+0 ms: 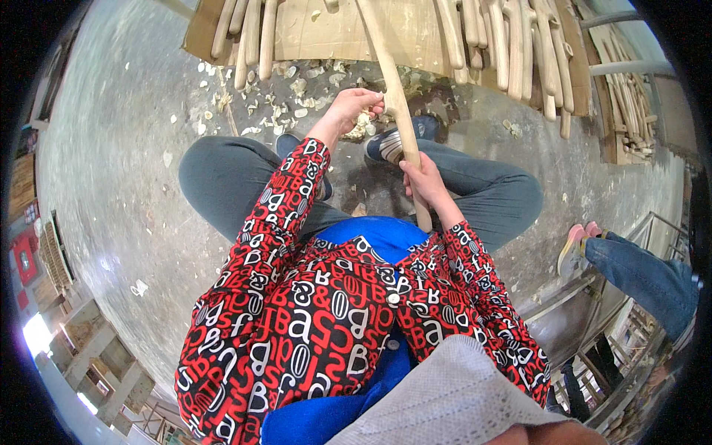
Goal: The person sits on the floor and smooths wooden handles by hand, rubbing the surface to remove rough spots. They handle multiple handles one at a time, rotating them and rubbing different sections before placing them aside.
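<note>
A long, pale wooden stick (391, 78) runs from the far cardboard down to my lap, with a slightly swollen part in its middle. My right hand (423, 180) is wrapped round its near part. At the left edge of the swollen part, my left hand (350, 109) has its fingers pinched together against the wood. Something small and whitish may be between those fingertips, but it is too small to name. The near end of the stick rests by the blue cloth (371, 231) at my waist.
Several more wooden sticks (517, 52) lie on the cardboard (326, 41) ahead, at left and right. Pale wood shavings (299, 87) litter the concrete floor near my shoes. Another pile of sticks (629, 96) is at far right. Someone's jeans-clad leg (638, 278) shows at right.
</note>
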`<state>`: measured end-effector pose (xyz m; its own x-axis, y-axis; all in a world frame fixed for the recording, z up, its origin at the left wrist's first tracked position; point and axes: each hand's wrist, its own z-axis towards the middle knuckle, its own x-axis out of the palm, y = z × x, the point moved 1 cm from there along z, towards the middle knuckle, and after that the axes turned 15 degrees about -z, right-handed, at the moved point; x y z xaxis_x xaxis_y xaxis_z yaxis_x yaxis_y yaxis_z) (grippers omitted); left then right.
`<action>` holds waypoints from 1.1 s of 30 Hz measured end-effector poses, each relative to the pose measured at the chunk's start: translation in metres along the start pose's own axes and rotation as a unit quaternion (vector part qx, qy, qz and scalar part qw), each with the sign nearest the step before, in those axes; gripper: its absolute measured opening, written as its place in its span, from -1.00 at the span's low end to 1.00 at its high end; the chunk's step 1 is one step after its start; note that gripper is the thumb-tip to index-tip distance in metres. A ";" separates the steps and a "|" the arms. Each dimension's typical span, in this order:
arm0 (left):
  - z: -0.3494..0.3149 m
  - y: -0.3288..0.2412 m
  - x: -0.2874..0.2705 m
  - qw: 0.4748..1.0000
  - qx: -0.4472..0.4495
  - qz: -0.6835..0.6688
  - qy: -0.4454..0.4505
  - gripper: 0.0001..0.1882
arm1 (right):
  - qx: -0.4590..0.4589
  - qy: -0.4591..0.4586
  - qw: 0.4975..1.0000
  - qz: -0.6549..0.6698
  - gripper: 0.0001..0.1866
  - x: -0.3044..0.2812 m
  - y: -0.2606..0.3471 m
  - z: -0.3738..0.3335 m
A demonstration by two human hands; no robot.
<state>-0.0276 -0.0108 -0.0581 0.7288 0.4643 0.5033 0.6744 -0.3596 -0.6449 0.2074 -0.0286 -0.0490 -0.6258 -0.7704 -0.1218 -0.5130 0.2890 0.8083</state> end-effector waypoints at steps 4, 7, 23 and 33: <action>0.001 0.002 0.002 1.000 0.015 -0.019 -0.002 -0.85 | -0.001 -0.001 1.000 0.000 -0.76 0.001 -0.001 0.000; 0.002 0.003 0.003 1.000 0.029 0.003 -0.006 -0.88 | -0.009 -0.002 1.000 -0.019 -0.77 0.001 -0.004 0.002; -0.001 0.005 0.005 0.993 -0.060 -0.100 -0.008 -0.84 | -0.011 0.017 0.999 0.029 -0.78 -0.001 -0.005 0.003; -0.001 0.002 0.011 0.990 -0.064 -0.128 -0.006 -0.84 | 0.007 0.002 1.000 -0.008 -0.79 -0.002 -0.006 0.002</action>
<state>-0.0183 -0.0074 -0.0526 0.5313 0.5631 0.6330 0.8467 -0.3286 -0.4184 0.2110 -0.0278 -0.0545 -0.6161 -0.7765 -0.1320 -0.5305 0.2852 0.7983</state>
